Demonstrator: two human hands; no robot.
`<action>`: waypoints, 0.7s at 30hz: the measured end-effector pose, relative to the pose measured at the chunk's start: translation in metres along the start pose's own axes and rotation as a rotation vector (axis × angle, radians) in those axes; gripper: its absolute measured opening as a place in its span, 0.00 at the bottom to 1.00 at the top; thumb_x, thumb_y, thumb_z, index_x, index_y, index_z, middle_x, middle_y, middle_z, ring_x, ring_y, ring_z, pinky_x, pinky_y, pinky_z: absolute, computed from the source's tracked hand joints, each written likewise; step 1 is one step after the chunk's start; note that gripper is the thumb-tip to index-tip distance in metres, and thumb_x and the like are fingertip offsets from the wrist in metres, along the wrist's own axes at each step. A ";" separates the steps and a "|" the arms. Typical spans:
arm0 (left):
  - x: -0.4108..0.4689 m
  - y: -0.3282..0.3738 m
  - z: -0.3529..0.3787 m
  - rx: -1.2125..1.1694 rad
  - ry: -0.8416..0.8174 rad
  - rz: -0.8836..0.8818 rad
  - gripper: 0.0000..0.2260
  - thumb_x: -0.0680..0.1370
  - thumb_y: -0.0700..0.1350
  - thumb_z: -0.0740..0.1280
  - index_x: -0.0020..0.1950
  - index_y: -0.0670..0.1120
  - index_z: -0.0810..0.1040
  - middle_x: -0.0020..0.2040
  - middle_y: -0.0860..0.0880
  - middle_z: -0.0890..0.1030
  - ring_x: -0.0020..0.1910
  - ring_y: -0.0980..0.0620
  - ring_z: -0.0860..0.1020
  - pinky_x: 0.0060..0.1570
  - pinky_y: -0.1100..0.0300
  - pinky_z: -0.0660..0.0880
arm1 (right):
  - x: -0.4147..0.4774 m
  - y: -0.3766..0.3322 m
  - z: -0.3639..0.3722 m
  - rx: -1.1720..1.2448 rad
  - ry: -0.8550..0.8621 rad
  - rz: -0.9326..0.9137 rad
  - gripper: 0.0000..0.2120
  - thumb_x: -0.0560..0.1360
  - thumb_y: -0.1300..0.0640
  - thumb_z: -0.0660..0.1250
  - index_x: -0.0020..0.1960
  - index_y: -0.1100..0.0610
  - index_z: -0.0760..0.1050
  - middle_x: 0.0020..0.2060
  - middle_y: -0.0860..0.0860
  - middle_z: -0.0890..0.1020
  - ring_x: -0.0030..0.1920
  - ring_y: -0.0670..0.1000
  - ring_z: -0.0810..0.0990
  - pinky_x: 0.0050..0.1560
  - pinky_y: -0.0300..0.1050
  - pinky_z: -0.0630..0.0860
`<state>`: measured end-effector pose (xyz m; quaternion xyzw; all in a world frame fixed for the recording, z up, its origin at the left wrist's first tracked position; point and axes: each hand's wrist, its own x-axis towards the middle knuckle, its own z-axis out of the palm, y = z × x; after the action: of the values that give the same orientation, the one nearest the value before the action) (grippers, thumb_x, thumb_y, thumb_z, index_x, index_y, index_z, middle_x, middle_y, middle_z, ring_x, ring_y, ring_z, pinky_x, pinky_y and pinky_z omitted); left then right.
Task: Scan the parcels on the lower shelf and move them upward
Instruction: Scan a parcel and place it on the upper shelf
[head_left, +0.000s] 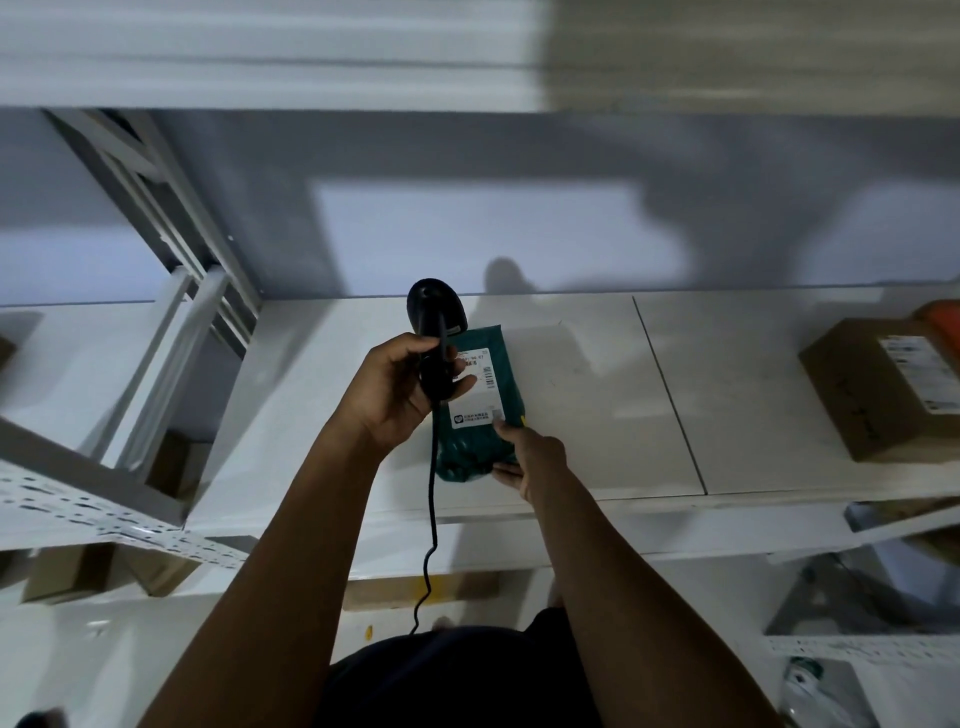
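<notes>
Scanner (434, 332) is clamped in left hand (395, 389), its head held over the label, presumably for a barcode read. Parcel (506, 374), a wrinkled teal bag with a white label, is laid flat on the white shelf (597, 405) and pinched at its near corner by right hand (535, 457), likely to steady it. Cardboard box (883, 384) is seen well apart.

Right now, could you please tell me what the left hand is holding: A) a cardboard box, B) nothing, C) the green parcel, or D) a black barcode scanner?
D: the left hand grips the black barcode scanner over the green parcel, whose near edge the right hand holds.
</notes>
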<state>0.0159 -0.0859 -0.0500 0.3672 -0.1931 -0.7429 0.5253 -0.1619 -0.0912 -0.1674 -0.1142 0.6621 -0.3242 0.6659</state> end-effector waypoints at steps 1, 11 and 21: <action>0.002 -0.001 -0.006 0.037 0.015 -0.004 0.09 0.75 0.38 0.67 0.53 0.36 0.78 0.45 0.40 0.81 0.44 0.46 0.81 0.50 0.50 0.83 | 0.000 0.000 0.000 -0.001 0.001 0.001 0.30 0.69 0.53 0.81 0.64 0.63 0.70 0.49 0.58 0.77 0.48 0.59 0.82 0.54 0.58 0.83; 0.031 -0.051 -0.079 0.930 0.682 -0.048 0.25 0.68 0.43 0.82 0.59 0.43 0.73 0.54 0.40 0.82 0.50 0.41 0.83 0.52 0.44 0.83 | -0.018 0.003 -0.004 0.177 -0.022 -0.054 0.23 0.71 0.57 0.80 0.60 0.65 0.75 0.58 0.62 0.80 0.54 0.61 0.82 0.47 0.53 0.83; 0.015 -0.072 -0.058 1.185 0.743 0.373 0.15 0.78 0.41 0.69 0.64 0.41 0.78 0.55 0.40 0.82 0.55 0.39 0.80 0.54 0.52 0.76 | -0.043 -0.011 -0.025 0.312 -0.047 -0.150 0.21 0.74 0.57 0.77 0.63 0.64 0.77 0.58 0.62 0.82 0.57 0.61 0.83 0.49 0.51 0.83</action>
<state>0.0109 -0.0673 -0.1413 0.7796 -0.4315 -0.2375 0.3868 -0.1855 -0.0676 -0.1287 -0.0660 0.5777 -0.4690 0.6648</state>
